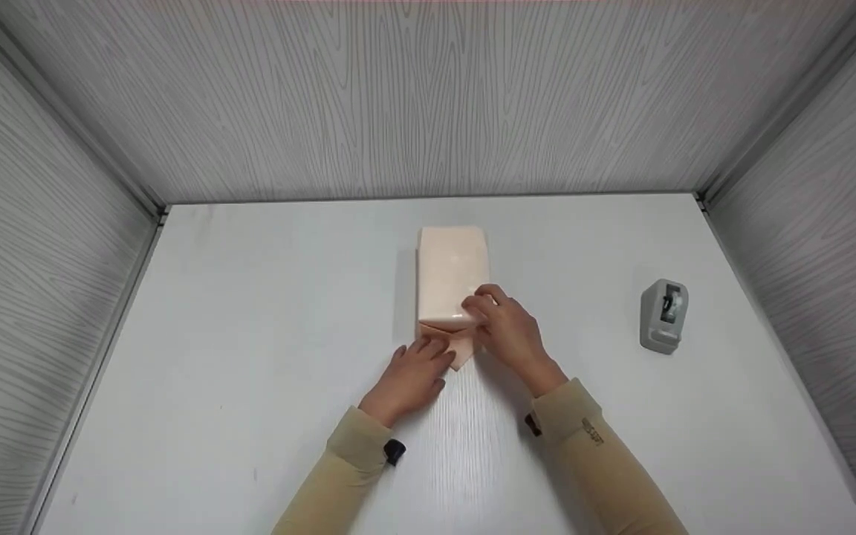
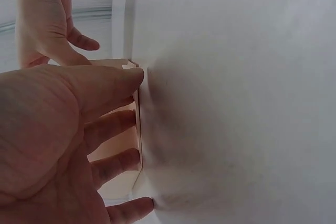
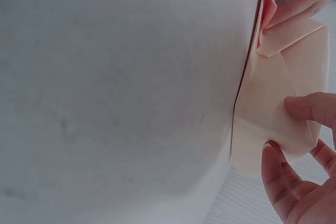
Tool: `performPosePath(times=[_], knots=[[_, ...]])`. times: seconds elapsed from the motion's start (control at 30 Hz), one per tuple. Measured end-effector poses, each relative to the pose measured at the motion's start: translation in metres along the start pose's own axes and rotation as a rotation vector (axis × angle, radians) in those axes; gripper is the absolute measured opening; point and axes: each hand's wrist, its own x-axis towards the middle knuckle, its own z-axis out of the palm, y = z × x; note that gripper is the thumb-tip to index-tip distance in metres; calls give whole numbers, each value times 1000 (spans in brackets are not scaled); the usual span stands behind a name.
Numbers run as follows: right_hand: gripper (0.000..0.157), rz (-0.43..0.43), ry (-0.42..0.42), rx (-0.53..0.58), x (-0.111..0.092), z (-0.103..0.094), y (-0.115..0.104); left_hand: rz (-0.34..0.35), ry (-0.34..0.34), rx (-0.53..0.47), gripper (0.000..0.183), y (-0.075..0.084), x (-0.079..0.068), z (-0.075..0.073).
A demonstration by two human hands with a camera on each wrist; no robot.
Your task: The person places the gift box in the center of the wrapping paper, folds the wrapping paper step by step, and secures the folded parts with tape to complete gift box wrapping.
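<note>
A box wrapped in pale peach paper (image 1: pixel 452 271) lies lengthwise on the white table, a pointed paper flap (image 1: pixel 464 348) spread at its near end. My left hand (image 1: pixel 413 375) presses on that flap with fingers extended; in the left wrist view the left hand (image 2: pixel 52 129) has its fingertips along the paper's edge at the tabletop. My right hand (image 1: pixel 511 331) grips the box's near right corner, fingers bent over the top. The right wrist view shows the right hand (image 3: pixel 310 182) with its thumb on the paper at the box's end, where folded layers meet.
A grey tape dispenser (image 1: pixel 663 316) with a roll of tape stands on the right side of the white table (image 1: pixel 250 319). Grey wood-grain panels (image 1: pixel 428 96) enclose the table at the back and on both sides.
</note>
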Motion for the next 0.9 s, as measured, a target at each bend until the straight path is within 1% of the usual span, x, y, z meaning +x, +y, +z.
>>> performPosePath(times=[0.3,0.53,0.7,0.77,0.9], knots=[[46,9,4,-5,1,0,0,-12,-18,7,45,0,2,2],[48,-4,15,-4,1,0,1,-9,4,17,43,0,6,-1],[47,-3,7,4,1,1,1,-13,-27,29,48,-1,6,-6],[49,-4,4,4,1,1,1,-14,-49,28,49,-2,6,-7],[52,-4,1,2,0,1,1,-21,-79,1,53,-3,4,-8]])
